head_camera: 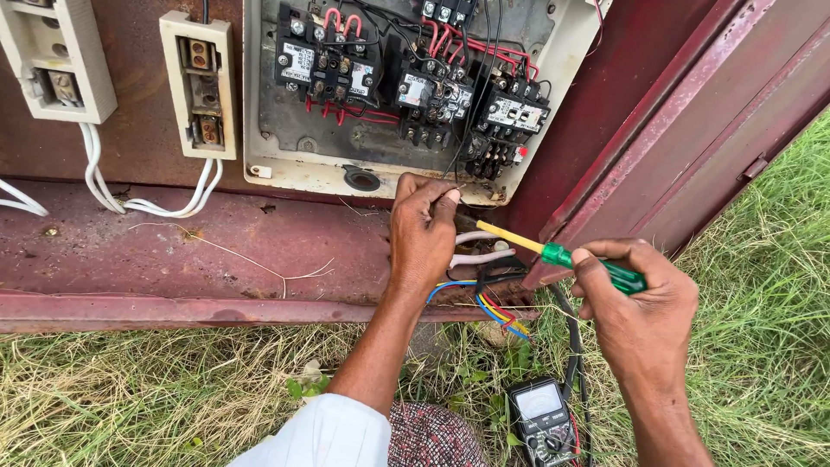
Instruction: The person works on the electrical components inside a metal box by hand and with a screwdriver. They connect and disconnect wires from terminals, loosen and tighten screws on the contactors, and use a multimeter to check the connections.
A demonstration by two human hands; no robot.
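right hand (644, 316) grips screwdriver (562, 256); left hand (422, 233) pinches wire (456, 164).

Count: contactors in the open control box (285, 169): 3. Cream fuse holders at left: 2. Screwdriver (558, 255): 1. Multimeter (543, 421) on grass: 1. Hands: 2.

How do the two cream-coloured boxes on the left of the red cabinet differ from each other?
The far-left box is tilted and cut off by the picture's edge; the narrow box beside it hangs upright and shows whole. The narrow box shows two brass-coloured parts in its open middle; the far-left box shows one clearly. Both are cream, lidless, and have white cables running out below.
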